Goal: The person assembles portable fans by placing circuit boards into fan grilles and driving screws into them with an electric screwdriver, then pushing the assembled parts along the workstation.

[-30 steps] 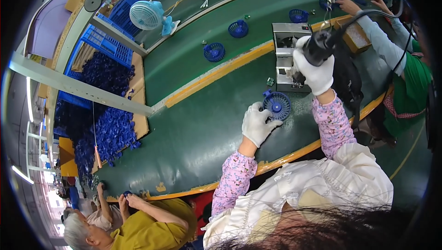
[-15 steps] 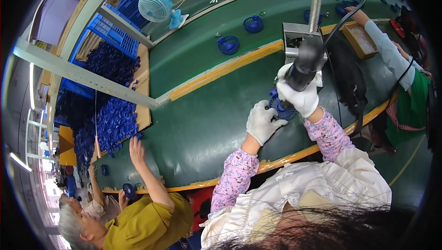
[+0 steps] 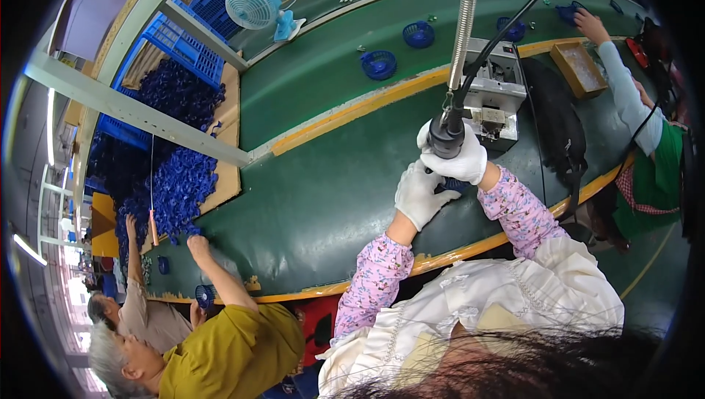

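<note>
My right hand point(image 3: 470, 164), in a white glove, is wrapped round a black electric screwdriver point(image 3: 446, 140) that hangs from a coiled spring and a cable. The driver stands nearly upright over a blue slotted plastic bowl point(image 3: 456, 184). Steadying that bowl on the green worktop is my left hand point(image 3: 419, 198), also gloved, with fingers and thumb curved round its side. The driver's tip and most of the bowl are hidden beneath my hands. Just beyond my right hand sits a metal fixture box point(image 3: 496, 101).
Blue bowls point(image 3: 379, 66) lie on the green belt point(image 3: 316, 83) behind a yellow-edged rail. A heap of blue parts point(image 3: 183, 186) fills the left side, near a co-worker in mustard point(image 3: 228, 351). On the right are a black bag point(image 3: 556, 116), a small parts box point(image 3: 579, 68) and another co-worker's arm point(image 3: 617, 79).
The screwdriver and my right hand have shifted left, uncovering the fixture box and covering the bowl. Bowls on the belt have moved right. The mustard-clad co-worker's hand has drawn nearer their body.
</note>
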